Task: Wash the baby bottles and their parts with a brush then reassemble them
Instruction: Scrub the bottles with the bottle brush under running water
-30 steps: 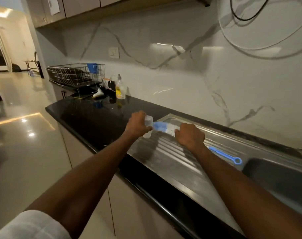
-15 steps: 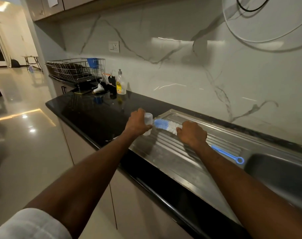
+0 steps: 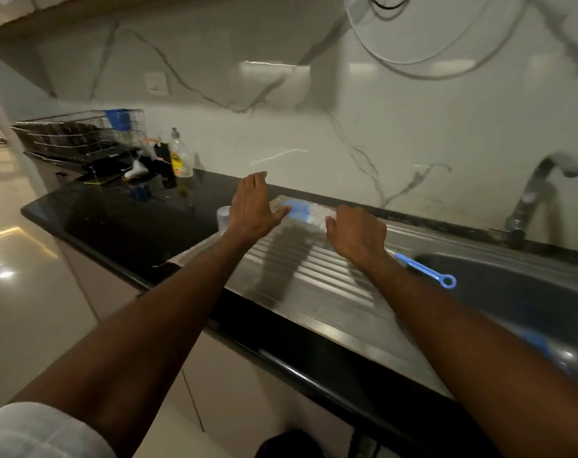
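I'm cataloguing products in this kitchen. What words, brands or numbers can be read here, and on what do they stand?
None can be read.
Dish soap bottle: it has a yellow label, but its print is too blurred to read.
Wall switch plate: no legible marking.
Bottle brush and clear cup: no text visible.

— What sort of place did I log here?
— Home kitchen. I saw a black countertop (image 3: 115, 223) with a steel sink (image 3: 499, 292) and ribbed drainboard (image 3: 314, 272), a tap (image 3: 538, 190), and a marble-look backsplash (image 3: 380, 127).
— Anything else?
— A wire dish rack (image 3: 79, 137), a dish soap bottle (image 3: 180, 157), a wall socket (image 3: 156, 83), and cabinets below (image 3: 234, 385).
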A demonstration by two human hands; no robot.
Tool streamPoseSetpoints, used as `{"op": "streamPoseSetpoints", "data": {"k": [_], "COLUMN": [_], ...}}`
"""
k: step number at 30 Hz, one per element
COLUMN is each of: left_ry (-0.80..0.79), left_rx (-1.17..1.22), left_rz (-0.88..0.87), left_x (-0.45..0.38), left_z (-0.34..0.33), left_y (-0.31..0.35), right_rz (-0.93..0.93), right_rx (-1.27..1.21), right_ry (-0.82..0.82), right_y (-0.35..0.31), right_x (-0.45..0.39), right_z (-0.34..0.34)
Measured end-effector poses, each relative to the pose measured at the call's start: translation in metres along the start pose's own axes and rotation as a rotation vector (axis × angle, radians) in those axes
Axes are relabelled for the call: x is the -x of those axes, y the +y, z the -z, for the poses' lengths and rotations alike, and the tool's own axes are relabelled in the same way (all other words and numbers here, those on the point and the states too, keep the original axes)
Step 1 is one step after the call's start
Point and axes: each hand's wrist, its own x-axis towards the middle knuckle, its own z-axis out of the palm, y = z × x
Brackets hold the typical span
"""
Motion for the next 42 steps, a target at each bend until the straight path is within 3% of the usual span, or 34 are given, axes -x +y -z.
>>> {"op": "streamPoseSetpoints", "data": {"k": [12,16,21,26,34,38,42], "left_ry": [-0.219,-0.34,-0.494,-0.757,-1.027,-1.01,-1.016], "left_rx": [0.17,0.212,0.173,0.039,-0.152,-0.259,-0.185], "left_rz": [-0.285,-0.336,-0.376,-0.392,-0.298,-0.392,-0.402], "left_x": [0.061,0.095,0.129,0.133,0.133,0.145,0.146], "left_z": [-0.099,-0.13,-0.173,-0.22,-0.27,-0.277,-0.276], "left_y": [0.236,0.294,0.324,0.326,0.334,0.34,0.342], "right_rz": [-0.294,-0.416,-0.509,-0.527,-0.557,-0.586,-0.62], "right_rx": [0.182,0.233,0.273,0.283,0.287,0.259,0.213], "right_ry": [0.077,0.024,-0.052,-0.193,-0.353,-0.343,-0.324], "right_y": [0.218,0.285,0.332,0.352,0.375,0.384,0.388], "right_x": [0.095,0.131,0.16,0.168,0.157,0.153,0.154], "right_z": [0.107,0.115,0.103,0.072,0.052,0.051,0.053]}}
